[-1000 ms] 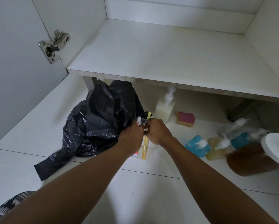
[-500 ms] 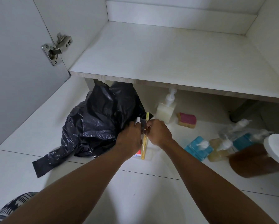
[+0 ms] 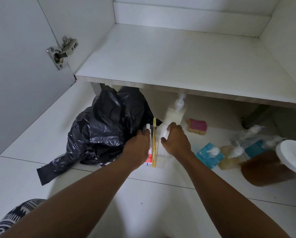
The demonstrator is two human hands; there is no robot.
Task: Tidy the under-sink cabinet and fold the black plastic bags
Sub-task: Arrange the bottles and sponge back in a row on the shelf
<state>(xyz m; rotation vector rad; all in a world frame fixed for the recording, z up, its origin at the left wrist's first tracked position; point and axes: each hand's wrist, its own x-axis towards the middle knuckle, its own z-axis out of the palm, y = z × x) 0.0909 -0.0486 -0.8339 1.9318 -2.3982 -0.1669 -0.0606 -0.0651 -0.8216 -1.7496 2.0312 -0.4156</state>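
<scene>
A crumpled heap of black plastic bags [image 3: 106, 131] lies on the tiled floor, partly under the white cabinet shelf [image 3: 178, 66]. Just right of it, my left hand [image 3: 137, 148] grips a red-and-white toothpaste tube [image 3: 149, 158] whose white cap pokes out above my fingers. A yellow toothbrush [image 3: 154, 143] stands beside the tube, and both seem to sit in a clear holder [image 3: 160, 162]. My right hand [image 3: 176, 141] hovers right of the toothbrush, thumb and forefinger curved apart. Something pale and clear shows between them, too blurred to name.
A white pump bottle [image 3: 175, 115] and a pink-and-yellow sponge [image 3: 197, 128] sit under the shelf. Further right lie a blue pump bottle [image 3: 209, 156], amber pump bottles [image 3: 231, 158] and a brown jar [image 3: 267, 167] with a white lid. The open door [image 3: 15, 66] and its hinge [image 3: 61, 52] stand left.
My right hand has let go of the toothbrush and shifted to the right, its fingers spreading. My left hand stays on the toothpaste tube.
</scene>
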